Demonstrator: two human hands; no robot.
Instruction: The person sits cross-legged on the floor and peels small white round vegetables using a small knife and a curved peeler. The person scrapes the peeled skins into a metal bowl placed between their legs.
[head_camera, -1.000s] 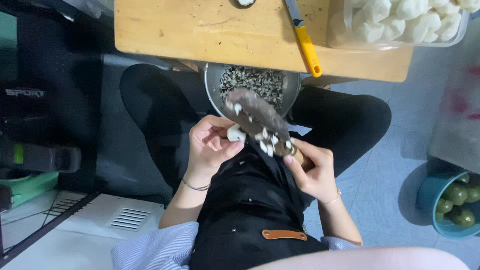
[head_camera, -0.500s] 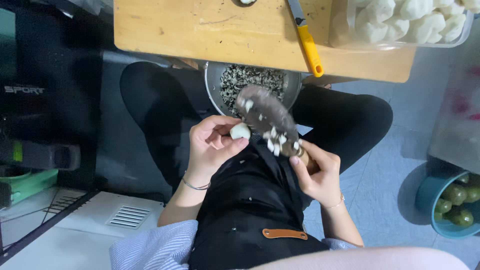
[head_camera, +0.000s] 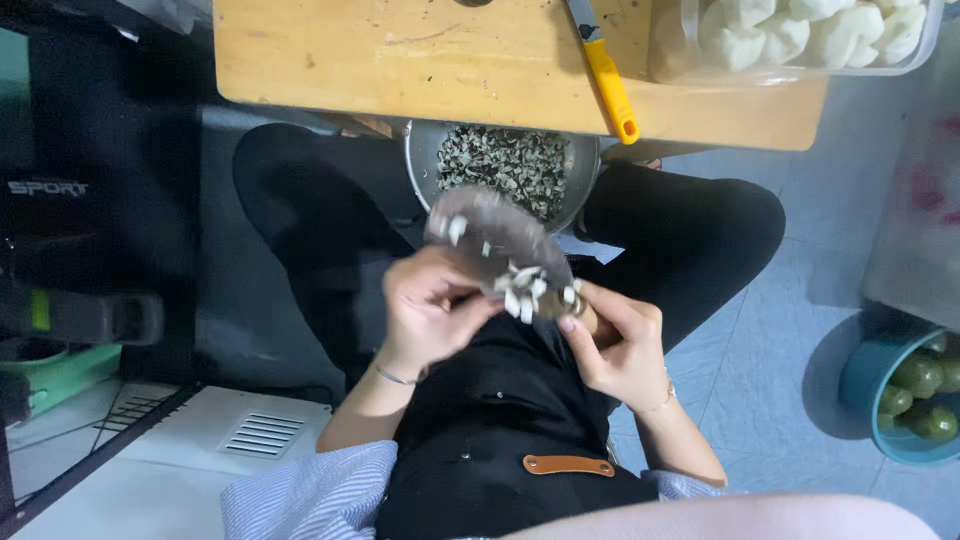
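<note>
Since before, our left hand (head_camera: 430, 310) curled tighter around the white piece; our right hand (head_camera: 615, 345) grips the cleaver (head_camera: 495, 240), bowl (head_camera: 500, 165) at 12. We'd better work slowly.

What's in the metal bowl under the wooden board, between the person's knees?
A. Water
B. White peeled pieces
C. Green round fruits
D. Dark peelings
D: the metal bowl holds a heap of dark peelings. The green fruits sit in a blue bowl on the floor, and the white pieces are in a clear tub on the board.
</note>
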